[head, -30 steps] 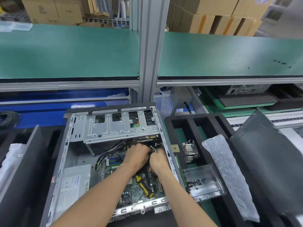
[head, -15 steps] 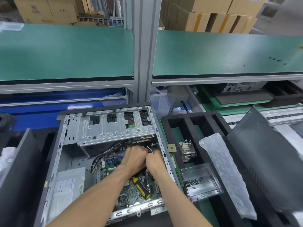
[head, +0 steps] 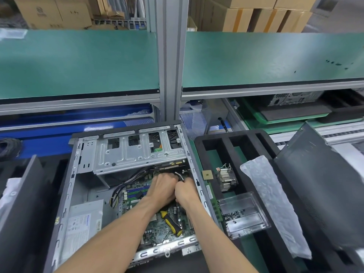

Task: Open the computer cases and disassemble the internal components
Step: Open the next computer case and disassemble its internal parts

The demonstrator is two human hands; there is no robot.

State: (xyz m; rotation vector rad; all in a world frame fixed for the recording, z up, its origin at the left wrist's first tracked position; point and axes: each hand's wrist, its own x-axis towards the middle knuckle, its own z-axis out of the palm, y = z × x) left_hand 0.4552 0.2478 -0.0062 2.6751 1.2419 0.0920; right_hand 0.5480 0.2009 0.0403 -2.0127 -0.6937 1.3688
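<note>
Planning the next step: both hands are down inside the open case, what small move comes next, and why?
Probably ease the connector free: left hand and right hand meet over the motherboard beside a gray cable. What the fingers hold is hidden. The screwdriver lies unused.

Both hands reached forward, side by side, knuckles up.

The left hand (head: 162, 187) and right hand (head: 186, 191) sat touching each other, backs toward the camera, fingers curled down and hidden from view. What the fingers gripped, if anything, could not be made out. Both bare forearms extended from the lower edge, converging toward the wrists.
</note>
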